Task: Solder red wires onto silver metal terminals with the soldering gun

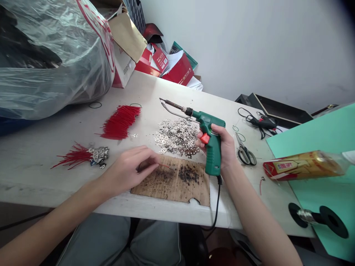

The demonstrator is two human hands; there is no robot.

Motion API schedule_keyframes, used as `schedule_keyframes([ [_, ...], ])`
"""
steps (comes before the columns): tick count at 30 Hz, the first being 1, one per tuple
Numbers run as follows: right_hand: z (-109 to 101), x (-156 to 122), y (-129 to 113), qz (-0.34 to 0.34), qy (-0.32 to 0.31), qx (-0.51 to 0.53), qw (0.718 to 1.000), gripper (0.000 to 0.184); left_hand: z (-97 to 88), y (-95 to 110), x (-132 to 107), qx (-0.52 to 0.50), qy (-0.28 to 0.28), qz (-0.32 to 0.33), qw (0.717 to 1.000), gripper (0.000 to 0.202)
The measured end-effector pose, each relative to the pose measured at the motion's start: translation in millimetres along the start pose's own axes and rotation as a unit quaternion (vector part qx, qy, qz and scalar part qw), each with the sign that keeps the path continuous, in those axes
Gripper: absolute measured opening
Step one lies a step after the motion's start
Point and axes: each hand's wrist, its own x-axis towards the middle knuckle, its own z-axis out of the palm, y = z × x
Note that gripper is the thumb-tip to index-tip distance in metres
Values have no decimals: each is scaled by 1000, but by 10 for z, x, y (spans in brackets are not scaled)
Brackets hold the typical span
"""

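Observation:
My right hand (219,142) is wrapped round the handle of a green soldering gun (213,147) with a red trigger, its tip pointing up and to the left above the table. Between the fingertips of my left hand (137,166) is a short red wire (164,165), whose far end meets a small metal piece on a scorched wooden board (149,186). Behind the board lies a heap of small metal terminals (177,136). A bundle of red wires (120,122) rests farther left. Nearer my left forearm are red wires with terminals attached (83,155).
A big plastic bag (83,81) and red boxes (179,70) stand at the back left. On the right are scissors (246,155), a bottle lying on its side (305,165), a solder spool (316,218) and black cables (260,121). The gun's cord (217,207) hangs over the table's front edge.

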Motion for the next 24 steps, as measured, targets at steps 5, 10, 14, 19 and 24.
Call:
schedule_keyframes([
  [5, 3, 6, -2, 0, 4, -6, 1000, 25, -8, 4, -3, -1, -1, 3, 1000, 3],
  [10, 0, 7, 3, -3, 2, 2, 1000, 24, -9, 1, -2, 0, -7, 5, 1000, 5],
  [14, -1, 7, 5, -1, -3, 6, 1000, 25, -6, 1, 2, -6, -9, 6, 1000, 6],
  [19, -6, 10, 7, -3, 3, -7, 1000, 26, 0, -6, -1, -8, -6, 8, 1000, 4],
  [24, -13, 16, 8, -1, -6, -5, 1000, 26, -7, -4, -3, -7, -5, 11, 1000, 4],
])
